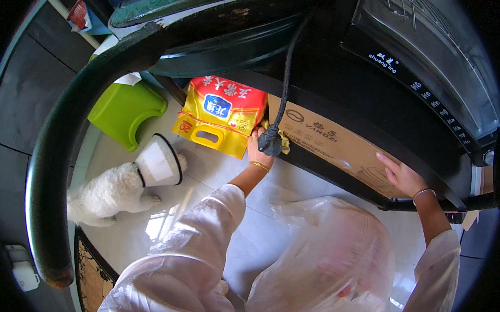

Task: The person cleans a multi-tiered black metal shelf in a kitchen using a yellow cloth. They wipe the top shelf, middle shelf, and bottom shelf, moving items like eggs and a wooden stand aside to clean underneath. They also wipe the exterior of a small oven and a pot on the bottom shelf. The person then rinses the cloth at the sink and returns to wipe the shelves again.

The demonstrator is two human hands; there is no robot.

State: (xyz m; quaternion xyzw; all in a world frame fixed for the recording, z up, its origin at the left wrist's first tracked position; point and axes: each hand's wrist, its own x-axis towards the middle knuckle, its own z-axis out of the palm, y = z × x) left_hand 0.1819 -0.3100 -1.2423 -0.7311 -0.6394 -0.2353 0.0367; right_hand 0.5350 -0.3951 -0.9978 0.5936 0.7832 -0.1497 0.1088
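My left hand point(261, 146) reaches to the shelf edge beside a red and yellow rice bag point(224, 113) with a cut-out handle. A black plug on a cable point(286, 82) hangs in front of it and partly hides the fingers, next to a small yellow patterned packet or cloth point(284, 143); its grip is not clear. My right hand point(404, 177) rests against the front of a brown cardboard box point(314, 129) on the low shelf, index finger extended. A translucent plastic bag point(333, 251) with pinkish contents lies on the floor between my arms.
A white dog point(110, 191) with a cone collar point(160, 160) stands on the tiled floor at left. Behind it is a green plastic stool point(128, 111). A thick dark curved handle point(51, 155) crosses the left side. A black appliance point(420, 92) with a glass top stands above the shelf.
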